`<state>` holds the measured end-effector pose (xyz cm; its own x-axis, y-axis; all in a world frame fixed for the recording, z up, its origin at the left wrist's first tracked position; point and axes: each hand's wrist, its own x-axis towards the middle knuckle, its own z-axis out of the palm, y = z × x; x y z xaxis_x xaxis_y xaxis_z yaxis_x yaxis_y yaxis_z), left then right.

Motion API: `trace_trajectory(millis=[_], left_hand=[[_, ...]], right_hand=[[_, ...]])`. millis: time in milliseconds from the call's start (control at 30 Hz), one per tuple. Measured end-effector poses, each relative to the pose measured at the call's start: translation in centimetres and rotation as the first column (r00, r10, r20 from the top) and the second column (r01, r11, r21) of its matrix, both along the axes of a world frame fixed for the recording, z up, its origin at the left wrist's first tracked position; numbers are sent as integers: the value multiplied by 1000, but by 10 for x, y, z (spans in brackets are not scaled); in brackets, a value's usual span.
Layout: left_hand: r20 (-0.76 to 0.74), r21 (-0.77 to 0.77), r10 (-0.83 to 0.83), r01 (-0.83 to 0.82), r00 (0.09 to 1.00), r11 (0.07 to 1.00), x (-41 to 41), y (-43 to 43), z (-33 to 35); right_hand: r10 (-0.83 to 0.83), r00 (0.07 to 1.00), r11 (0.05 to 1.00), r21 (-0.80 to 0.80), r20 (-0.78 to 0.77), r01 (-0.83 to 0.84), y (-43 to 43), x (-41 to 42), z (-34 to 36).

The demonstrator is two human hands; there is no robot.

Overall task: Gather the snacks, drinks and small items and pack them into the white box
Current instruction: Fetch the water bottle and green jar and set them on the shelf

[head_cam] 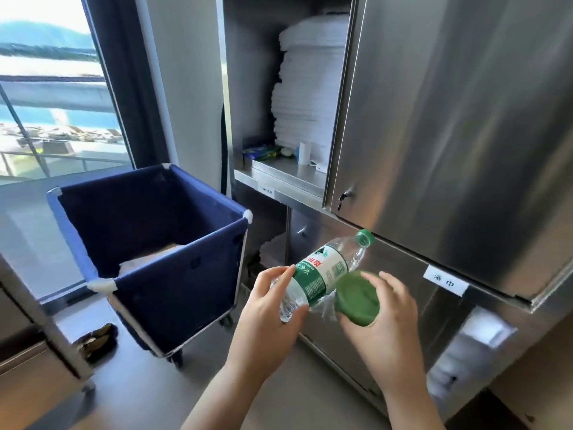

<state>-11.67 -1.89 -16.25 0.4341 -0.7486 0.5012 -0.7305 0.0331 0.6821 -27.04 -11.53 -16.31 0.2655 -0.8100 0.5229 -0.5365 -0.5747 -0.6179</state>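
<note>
Partly hidden by hands: bottle, green lid.

steel cabinet | blue cart | bright window | floor, possibly grey

My left hand grips a water bottle, tilted, green cap toward the steel cabinet. Right hand holds a round green item beside it. Blue laundry cart at left, towels stacked on shelf.
</note>
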Motion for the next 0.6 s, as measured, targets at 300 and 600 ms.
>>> trace_trajectory(millis=[300,600], left_hand=[[9,53,144,-145,989,988,93,-49,-10],[50,14,240,-241,970,971,252,-111,-12]], right_hand=[[146,989,985,88,6,-146,-70,111,-19],[252,967,966,46,30,-253,-139,281,-18]])
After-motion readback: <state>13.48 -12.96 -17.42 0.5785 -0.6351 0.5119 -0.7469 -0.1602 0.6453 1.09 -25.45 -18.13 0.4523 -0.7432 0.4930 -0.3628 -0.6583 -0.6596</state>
